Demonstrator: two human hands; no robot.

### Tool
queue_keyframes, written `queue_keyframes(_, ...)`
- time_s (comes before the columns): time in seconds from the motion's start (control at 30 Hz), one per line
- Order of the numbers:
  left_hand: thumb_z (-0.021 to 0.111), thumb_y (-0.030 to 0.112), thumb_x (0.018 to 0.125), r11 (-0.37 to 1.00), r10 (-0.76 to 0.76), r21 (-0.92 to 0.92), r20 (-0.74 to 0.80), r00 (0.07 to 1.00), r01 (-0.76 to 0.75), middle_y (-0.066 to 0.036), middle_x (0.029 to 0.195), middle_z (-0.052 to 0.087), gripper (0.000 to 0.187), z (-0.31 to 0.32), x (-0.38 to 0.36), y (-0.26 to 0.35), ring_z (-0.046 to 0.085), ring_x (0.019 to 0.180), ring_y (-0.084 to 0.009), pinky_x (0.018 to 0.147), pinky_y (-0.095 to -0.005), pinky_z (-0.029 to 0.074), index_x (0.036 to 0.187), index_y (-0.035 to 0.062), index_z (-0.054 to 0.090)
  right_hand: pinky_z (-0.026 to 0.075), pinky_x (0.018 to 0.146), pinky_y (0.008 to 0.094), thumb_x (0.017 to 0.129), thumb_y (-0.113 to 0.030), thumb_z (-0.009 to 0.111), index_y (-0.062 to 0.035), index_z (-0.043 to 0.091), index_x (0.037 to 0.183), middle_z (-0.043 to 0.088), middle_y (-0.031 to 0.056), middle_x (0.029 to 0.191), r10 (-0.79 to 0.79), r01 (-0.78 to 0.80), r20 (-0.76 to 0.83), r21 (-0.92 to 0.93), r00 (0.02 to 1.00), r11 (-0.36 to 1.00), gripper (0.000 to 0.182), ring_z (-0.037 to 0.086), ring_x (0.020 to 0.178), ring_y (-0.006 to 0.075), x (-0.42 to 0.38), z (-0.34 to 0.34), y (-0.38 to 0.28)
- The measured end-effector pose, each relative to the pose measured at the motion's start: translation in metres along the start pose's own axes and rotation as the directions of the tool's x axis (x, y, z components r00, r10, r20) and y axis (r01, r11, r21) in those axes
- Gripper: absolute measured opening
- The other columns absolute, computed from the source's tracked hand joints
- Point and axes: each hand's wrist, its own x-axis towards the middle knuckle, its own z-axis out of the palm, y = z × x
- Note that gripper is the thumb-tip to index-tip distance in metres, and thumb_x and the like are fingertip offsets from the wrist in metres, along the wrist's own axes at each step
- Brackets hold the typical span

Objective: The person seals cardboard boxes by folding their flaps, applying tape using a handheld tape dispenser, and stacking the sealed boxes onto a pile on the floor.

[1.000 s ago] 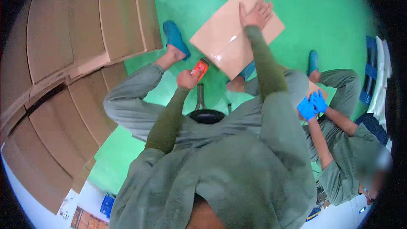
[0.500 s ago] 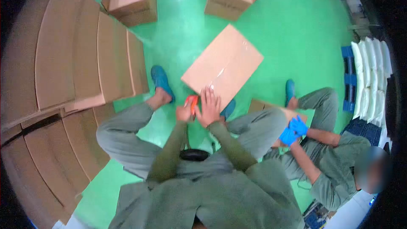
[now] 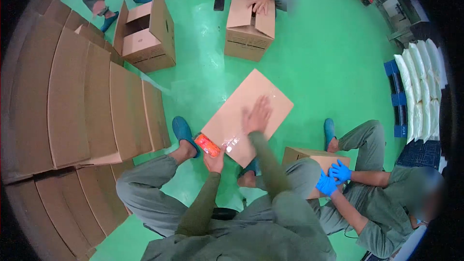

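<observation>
A closed cardboard box (image 3: 232, 116) stands on the green floor in front of me, with shiny clear tape along its top. My right hand (image 3: 257, 115) lies on the box top, its fingers spread. At the near left corner of the box, my left hand (image 3: 214, 158) is wrapped round an orange tool (image 3: 207, 145), which looks like a tape dispenser. The tool touches the box edge.
Cardboard boxes (image 3: 67, 101) are stacked at left. Beyond are an open box (image 3: 162, 29) and another box (image 3: 249, 41) under a person's hand (image 3: 261, 2). At right, a co-worker's blue-gloved hands (image 3: 333, 176) rest on a box (image 3: 309, 154). A phone-like black object (image 3: 219, 4) lies ahead.
My right hand has slid from the near edge onto the middle of the box top. The orange tool now shows its broad side. The view has tilted up, showing more ahead.
</observation>
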Motion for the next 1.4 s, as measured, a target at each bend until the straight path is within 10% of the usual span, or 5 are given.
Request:
queue_keyframes(0.1, 0.091, 0.032, 0.072, 0.976, -0.046, 0.211, -0.039, 0.998, 0.053, -0.015, 0.11, 0.069, 0.068, -0.004, -0.007, 0.052, 0.066, 0.098, -0.0252, 0.089, -0.0396, 0.052, 0.12, -0.004, 0.059, 0.022, 0.12, 0.0505, 0.094, -0.062, 0.045, 0.0025, 0.034, 0.151, 0.033, 0.0227, 0.158, 0.263, -0.264, -0.027, -0.019, 0.964, 0.964, 0.087, 0.031, 0.147, 0.0364, 0.107, -0.014, 0.035)
queue_keyframes(0.17, 0.091, 0.034, 0.072, 0.974, -0.056, 0.216, -0.054, 0.997, 0.066, -0.016, 0.11, 0.069, 0.07, -0.003, -0.005, 0.033, 0.066, 0.099, -0.0282, 0.09, -0.0413, 0.052, 0.121, -0.0036, 0.058, 0.035, 0.114, 0.0471, 0.093, -0.073, 0.032, 0.0045, 0.055, 0.135, 0.052, 0.0262, 0.142, 0.43, -0.51, 0.52, 0.013, 0.738, 0.86, 0.091, 0.049, 0.134, 0.0385, 0.151, -0.047, 0.056)
queue_keyframes(0.47, 0.055, 0.05, 0.098, 0.922, -0.165, -0.325, 0.164, 0.973, 0.211, -0.015, 0.138, 0.057, 0.065, -0.086, -0.027, 0.081, 0.05, 0.131, -0.0233, 0.11, -0.037, 0.038, 0.135, -0.0037, 0.054, 0.05, 0.091, 0.051, 0.096, -0.07, 0.033, 0.0025, 0.069, 0.117, 0.065, 0.0319, 0.115, 0.412, -0.447, 0.176, 0.278, 0.894, 0.85, 0.083, 0.066, 0.099, 0.0448, 0.026, -0.139, 0.097)
queue_keyframes(0.87, 0.039, 0.054, 0.103, 0.821, 0.274, -0.539, 0.079, 0.959, -0.19, -0.017, 0.139, 0.053, 0.067, -0.23, -0.128, 0.27, 0.052, 0.126, -0.0332, 0.101, -0.0467, 0.047, 0.144, 0.002, 0.045, 0.044, 0.101, 0.0463, 0.101, -0.065, 0.02, 0.004, 0.067, 0.119, 0.066, 0.0218, 0.12, 0.176, 0.708, -0.736, 0.677, 0.654, 0.203, 0.086, 0.061, 0.114, 0.0362, -0.145, -0.466, 0.002)
queue_keyframes(1.4, 0.032, 0.062, 0.101, 0.733, 0.456, -0.579, 0.029, 0.889, -0.357, -0.009, 0.163, 0.025, 0.073, -0.256, -0.139, 0.273, 0.032, 0.145, -0.0326, 0.12, -0.0523, 0.025, 0.158, 0.0179, 0.023, 0.041, 0.105, 0.0422, 0.101, -0.068, 0.014, 0.0059, 0.067, 0.118, 0.065, 0.0189, 0.123, 0.02, 0.822, -0.84, 0.535, 0.542, 0.193, 0.092, 0.058, 0.118, 0.0307, -0.167, -0.499, -0.012)
